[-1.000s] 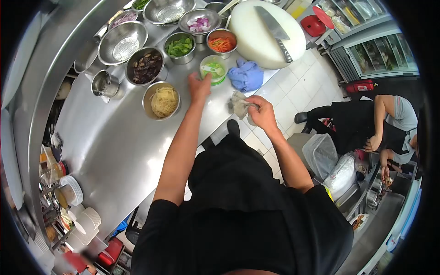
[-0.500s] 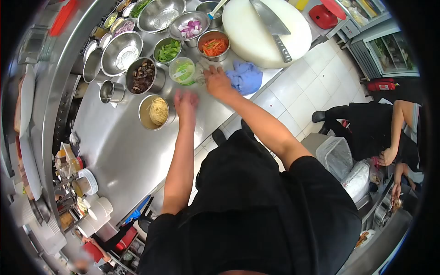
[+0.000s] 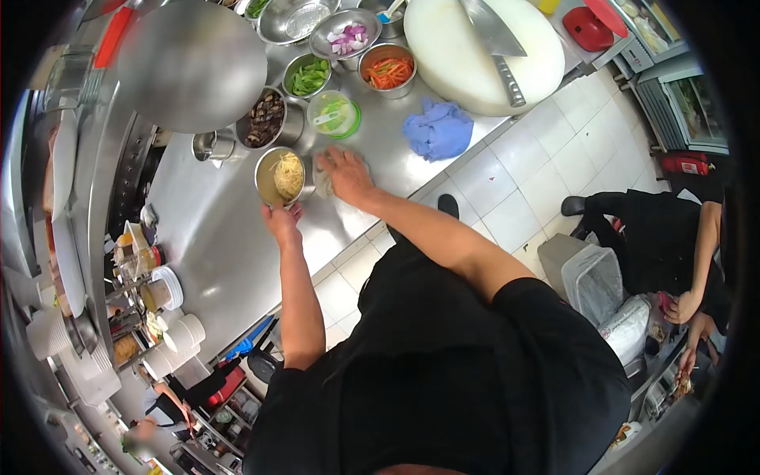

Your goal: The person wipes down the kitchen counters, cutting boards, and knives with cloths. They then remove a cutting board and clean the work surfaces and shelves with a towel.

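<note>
My left hand [image 3: 283, 219] has its fingers closed on the near side of a round metal container [image 3: 264, 184] holding pale yellow shreds [image 3: 286, 175]. Just right of it, my right hand [image 3: 348, 177] presses a greyish cloth [image 3: 323, 180] against the steel counter [image 3: 229, 257]; part of the cloth is hidden under the palm. Beyond the right hand stands a clear tub [image 3: 333, 115] with a green base, a white spoon and chopped greens inside. A metal pot of dark brown pieces [image 3: 265, 119] is behind the yellow shreds.
A crumpled blue cloth [image 3: 438, 129] lies by the counter edge, near a round white chopping board [image 3: 443, 59] bearing a cleaver [image 3: 495, 43]. Containers hold red strips [image 3: 389, 73], green pieces [image 3: 309, 77] and purple onion [image 3: 348, 38]. A co-worker [image 3: 657, 237] is at right.
My right hand has wiped the cloth leftward and nearer, away from the blue cloth. My left hand has moved from beside the tub to the container of yellow shreds and grasped it.
</note>
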Demonstrator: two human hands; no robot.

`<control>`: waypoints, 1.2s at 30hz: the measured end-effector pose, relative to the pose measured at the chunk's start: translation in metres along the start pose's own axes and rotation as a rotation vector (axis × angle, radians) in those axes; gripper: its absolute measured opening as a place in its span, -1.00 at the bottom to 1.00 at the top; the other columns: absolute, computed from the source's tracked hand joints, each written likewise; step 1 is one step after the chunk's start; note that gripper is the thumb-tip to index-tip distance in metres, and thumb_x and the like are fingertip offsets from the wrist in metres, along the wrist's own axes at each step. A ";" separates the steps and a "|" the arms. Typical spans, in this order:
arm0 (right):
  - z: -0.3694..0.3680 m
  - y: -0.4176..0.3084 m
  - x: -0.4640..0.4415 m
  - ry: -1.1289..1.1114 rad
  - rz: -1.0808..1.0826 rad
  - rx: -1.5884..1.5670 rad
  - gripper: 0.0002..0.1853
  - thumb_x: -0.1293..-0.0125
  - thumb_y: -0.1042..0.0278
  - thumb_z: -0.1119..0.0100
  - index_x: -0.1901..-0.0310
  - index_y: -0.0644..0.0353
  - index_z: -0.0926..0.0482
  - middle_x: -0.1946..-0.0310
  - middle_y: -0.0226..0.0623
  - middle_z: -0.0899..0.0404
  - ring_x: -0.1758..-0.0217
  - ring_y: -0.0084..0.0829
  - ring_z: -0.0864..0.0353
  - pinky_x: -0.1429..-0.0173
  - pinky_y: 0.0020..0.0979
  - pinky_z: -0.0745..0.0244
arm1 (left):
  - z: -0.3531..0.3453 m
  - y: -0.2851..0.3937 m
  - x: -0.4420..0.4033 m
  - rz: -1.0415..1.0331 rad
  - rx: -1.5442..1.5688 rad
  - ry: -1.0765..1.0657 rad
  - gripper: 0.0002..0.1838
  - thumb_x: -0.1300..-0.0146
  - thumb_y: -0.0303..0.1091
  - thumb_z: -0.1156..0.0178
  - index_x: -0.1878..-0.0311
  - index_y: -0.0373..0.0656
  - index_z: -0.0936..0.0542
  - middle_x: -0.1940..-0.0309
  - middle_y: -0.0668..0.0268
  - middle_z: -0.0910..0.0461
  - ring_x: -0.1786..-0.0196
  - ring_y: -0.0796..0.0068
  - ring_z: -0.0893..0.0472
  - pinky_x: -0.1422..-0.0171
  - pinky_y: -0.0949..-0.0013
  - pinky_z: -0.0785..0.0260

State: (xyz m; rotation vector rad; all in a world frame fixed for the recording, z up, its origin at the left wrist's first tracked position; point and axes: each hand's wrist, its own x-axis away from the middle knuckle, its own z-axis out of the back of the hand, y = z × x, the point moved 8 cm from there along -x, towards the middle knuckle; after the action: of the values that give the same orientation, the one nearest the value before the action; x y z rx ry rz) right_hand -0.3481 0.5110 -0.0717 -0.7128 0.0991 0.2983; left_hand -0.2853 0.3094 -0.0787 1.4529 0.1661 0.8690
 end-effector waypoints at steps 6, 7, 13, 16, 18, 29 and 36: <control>-0.028 -0.028 0.022 -0.563 0.531 0.027 -0.59 0.01 0.49 -0.13 0.05 -0.02 -0.60 -0.03 -0.33 -0.52 -0.05 -0.21 -0.47 -0.06 -0.20 -0.41 | 0.002 0.005 -0.008 -0.043 0.102 -0.017 -0.64 -0.31 -0.42 0.08 -0.17 -0.20 -0.23 0.15 0.06 -0.53 0.49 0.29 -0.59 0.44 0.31 -0.51; -0.040 -0.028 0.045 -0.780 0.586 -0.054 -0.63 0.05 0.51 -0.14 0.14 -0.03 -0.65 0.08 -0.31 -0.61 0.04 -0.22 -0.55 -0.01 -0.23 -0.46 | 0.001 0.009 -0.009 -0.036 0.129 -0.004 -0.61 -0.30 -0.44 0.07 -0.19 -0.21 -0.20 0.15 0.03 -0.52 0.50 0.27 -0.59 0.43 0.29 -0.54; 0.019 -0.026 0.079 -1.083 0.299 -0.071 -0.62 0.09 0.50 -0.13 0.16 -0.01 -0.67 0.14 -0.23 -0.64 0.03 -0.20 -0.58 0.01 -0.15 -0.46 | -0.019 0.005 -0.006 0.023 0.201 -0.162 -0.44 -0.30 -0.47 0.03 -0.31 -0.22 -0.01 -0.09 -0.08 -0.35 0.21 0.04 -0.60 0.18 0.12 -0.58; 0.051 0.005 0.042 -0.376 0.174 -0.066 -0.59 0.02 0.44 -0.13 0.05 0.02 -0.63 -0.07 -0.24 -0.53 -0.18 -0.15 -0.42 -0.14 -0.06 -0.31 | -0.041 -0.002 0.011 -0.033 0.377 -0.231 -0.38 -0.31 -0.45 0.00 -0.35 -0.20 0.04 -0.20 -0.06 -0.24 0.04 -0.05 -0.54 -0.01 0.05 -0.53; 0.029 0.022 0.060 -0.138 0.274 0.226 -0.47 0.06 0.41 -0.19 -0.07 0.09 -0.52 -0.19 -0.21 -0.41 -0.30 -0.04 -0.25 -0.24 0.11 -0.18 | -0.051 -0.003 0.024 -0.078 0.516 -0.277 -0.42 -0.32 -0.40 -0.03 -0.33 -0.24 -0.04 -0.22 -0.06 -0.20 -0.08 -0.10 -0.46 -0.20 -0.05 -0.40; 0.058 0.050 0.170 -0.459 0.145 -0.123 -0.73 0.26 0.38 -0.19 0.39 0.12 -0.66 0.40 -0.17 -0.63 0.24 -0.08 -0.62 0.19 -0.08 -0.50 | -0.267 0.028 0.159 -1.011 -0.702 -0.752 -0.45 -0.11 -0.19 -0.27 -0.17 -0.20 -0.46 -0.22 -0.07 -0.31 -0.27 -0.01 -0.31 -0.33 0.10 -0.18; 0.159 0.124 0.180 -0.228 -0.318 -0.067 -0.60 0.18 0.46 -0.13 0.18 0.10 -0.65 0.31 -0.09 -0.64 0.16 -0.05 -0.61 0.06 -0.11 -0.50 | -0.329 -0.011 0.164 -1.254 -0.968 -0.748 -0.42 -0.12 -0.10 -0.22 -0.17 -0.20 -0.48 -0.26 -0.23 -0.23 -0.28 -0.27 -0.20 -0.39 -0.17 0.03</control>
State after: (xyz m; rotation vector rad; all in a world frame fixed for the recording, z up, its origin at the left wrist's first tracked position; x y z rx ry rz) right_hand -0.2164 0.7464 -0.0642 -0.7446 -0.2406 0.0770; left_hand -0.3603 0.6692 -0.0780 0.4436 0.0427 -0.6067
